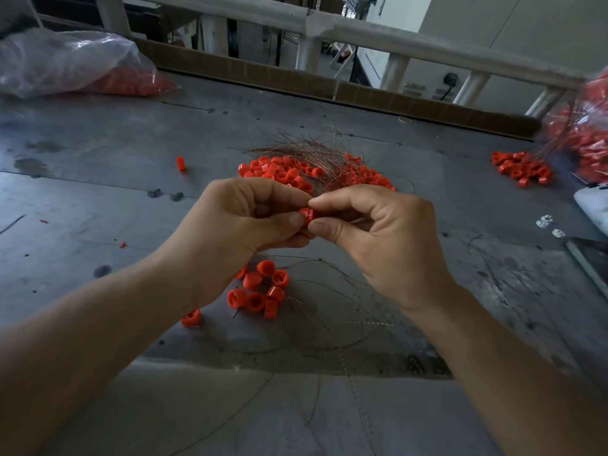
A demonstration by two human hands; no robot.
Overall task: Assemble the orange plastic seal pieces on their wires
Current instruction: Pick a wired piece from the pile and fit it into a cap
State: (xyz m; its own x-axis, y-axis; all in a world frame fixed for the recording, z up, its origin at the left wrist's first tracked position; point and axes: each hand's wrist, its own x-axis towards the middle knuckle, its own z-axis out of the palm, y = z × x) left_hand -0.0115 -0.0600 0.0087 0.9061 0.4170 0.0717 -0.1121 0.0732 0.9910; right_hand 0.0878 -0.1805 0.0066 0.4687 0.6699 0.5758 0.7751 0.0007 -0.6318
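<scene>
A grey worktop (98, 143), scuffed, stained and dotted with dark marks, fills most of the view. A brown cardboard strip (263, 72) stands along its far edge. Behind it a white tubular rail (411, 46) runs on round posts (398, 70). Beyond, at upper right, is a pale wall (526, 31). A black plug (449, 79) shows between two posts. The light is dim and even.

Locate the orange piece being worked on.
Head view, centre: the orange piece is pinched between the left hand and right hand, above the small cluster on the table.
</scene>
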